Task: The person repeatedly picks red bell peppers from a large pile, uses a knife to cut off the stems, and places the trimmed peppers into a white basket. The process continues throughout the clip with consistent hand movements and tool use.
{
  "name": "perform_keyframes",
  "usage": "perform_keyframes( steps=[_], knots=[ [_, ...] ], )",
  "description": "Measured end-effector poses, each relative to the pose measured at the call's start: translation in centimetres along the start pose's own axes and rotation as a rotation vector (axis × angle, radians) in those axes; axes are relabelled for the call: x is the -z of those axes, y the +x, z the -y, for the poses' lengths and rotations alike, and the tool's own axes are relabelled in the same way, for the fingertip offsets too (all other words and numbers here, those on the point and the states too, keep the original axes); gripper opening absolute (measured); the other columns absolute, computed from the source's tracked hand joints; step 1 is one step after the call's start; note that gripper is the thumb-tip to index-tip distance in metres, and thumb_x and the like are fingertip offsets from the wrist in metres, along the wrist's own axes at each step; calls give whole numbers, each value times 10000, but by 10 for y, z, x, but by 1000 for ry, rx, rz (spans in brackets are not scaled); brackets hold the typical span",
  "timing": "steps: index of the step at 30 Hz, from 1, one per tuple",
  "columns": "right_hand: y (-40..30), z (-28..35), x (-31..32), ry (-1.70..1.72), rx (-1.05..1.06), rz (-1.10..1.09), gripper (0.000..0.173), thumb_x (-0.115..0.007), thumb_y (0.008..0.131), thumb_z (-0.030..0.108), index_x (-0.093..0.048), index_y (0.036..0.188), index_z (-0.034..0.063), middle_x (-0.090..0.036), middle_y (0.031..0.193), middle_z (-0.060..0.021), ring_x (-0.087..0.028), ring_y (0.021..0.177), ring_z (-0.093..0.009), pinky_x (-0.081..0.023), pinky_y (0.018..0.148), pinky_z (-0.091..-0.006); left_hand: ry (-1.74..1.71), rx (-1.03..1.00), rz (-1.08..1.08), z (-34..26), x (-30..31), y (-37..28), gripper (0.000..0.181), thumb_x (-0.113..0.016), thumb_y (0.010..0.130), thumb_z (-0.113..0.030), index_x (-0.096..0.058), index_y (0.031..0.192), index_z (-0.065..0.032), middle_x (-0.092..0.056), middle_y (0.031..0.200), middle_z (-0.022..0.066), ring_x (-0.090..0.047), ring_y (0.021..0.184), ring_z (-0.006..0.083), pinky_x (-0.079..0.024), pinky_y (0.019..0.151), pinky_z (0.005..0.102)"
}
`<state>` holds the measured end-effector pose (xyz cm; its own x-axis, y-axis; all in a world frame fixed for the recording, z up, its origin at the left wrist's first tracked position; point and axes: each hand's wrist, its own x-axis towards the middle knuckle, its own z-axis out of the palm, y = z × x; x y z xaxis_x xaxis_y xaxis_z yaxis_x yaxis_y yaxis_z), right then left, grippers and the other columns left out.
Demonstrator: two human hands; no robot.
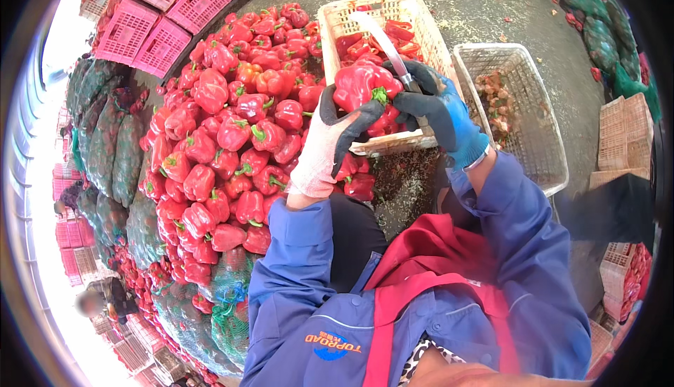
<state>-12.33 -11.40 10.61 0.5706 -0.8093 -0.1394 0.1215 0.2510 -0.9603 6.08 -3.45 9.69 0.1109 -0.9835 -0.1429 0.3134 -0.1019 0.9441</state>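
Observation:
My left hand [342,129], in a white and dark-palmed glove, grips a red bell pepper [363,87] from below, its green stem turned towards my right hand. My right hand [432,100], in a blue and black glove, is closed around a curved metal tool with a pale translucent tube-like end [376,31] that rises beside the pepper. The tool's lower part is hidden by the fingers. Both hands are over the near part of a cream plastic crate [327,34] holding cut red pepper pieces [397,31].
A large heap of whole red bell peppers [231,134] lies at the left. A white crate [537,123] with pepper scraps [495,102] stands at the right. Pink crates [126,29] and green mesh sacks [124,160] line the left side. A person [108,297] is at the lower left.

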Motion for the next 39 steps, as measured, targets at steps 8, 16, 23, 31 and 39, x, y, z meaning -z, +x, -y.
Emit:
perform_keyframes(
  steps=[8,16,23,31,39],
  knots=[
    [-25,-33,9,-713,652,-231,469,-645,844,-46,-573,1301,29,-658,954,-190,-665,845,-231,-520,737,-325,-459,121,-77,55,6,16,214,-555,939,-145,-597,1118,-36,-652,979,83,-679,802,213,-580,695,335],
    [-37,-39,7,-1062,550,-199,609,-641,855,71,-428,1426,59,-658,812,-197,-654,713,-371,-505,611,-441,-295,-6,-30,69,6,26,244,-524,950,-163,-590,1126,-8,-626,1047,109,-674,863,253,-582,732,361],
    [10,-69,27,-1271,391,-107,541,-595,828,102,-467,1351,56,-663,900,-225,-643,758,-394,-505,635,-458,-489,163,-89,55,12,34,244,-551,897,-274,-604,1040,-84,-665,836,74,-646,654,231,-441,457,307],
    [34,-76,41,-214,-262,-353,198,-640,908,229,-630,975,42,-625,720,-35,-571,512,-132,-448,443,-299,-343,206,-143,70,23,61,264,-620,864,-263,-593,1089,-129,-672,915,72,-652,706,264,-500,556,343],
    [39,-19,4,-337,-218,-47,268,-707,865,320,-671,890,55,-589,611,-28,-535,493,-93,-394,452,-234,261,-155,-89,96,24,69,786,-715,839,-273,-318,1403,104,-581,1069,137,-601,840,208,-510,681,306]
  ],
)
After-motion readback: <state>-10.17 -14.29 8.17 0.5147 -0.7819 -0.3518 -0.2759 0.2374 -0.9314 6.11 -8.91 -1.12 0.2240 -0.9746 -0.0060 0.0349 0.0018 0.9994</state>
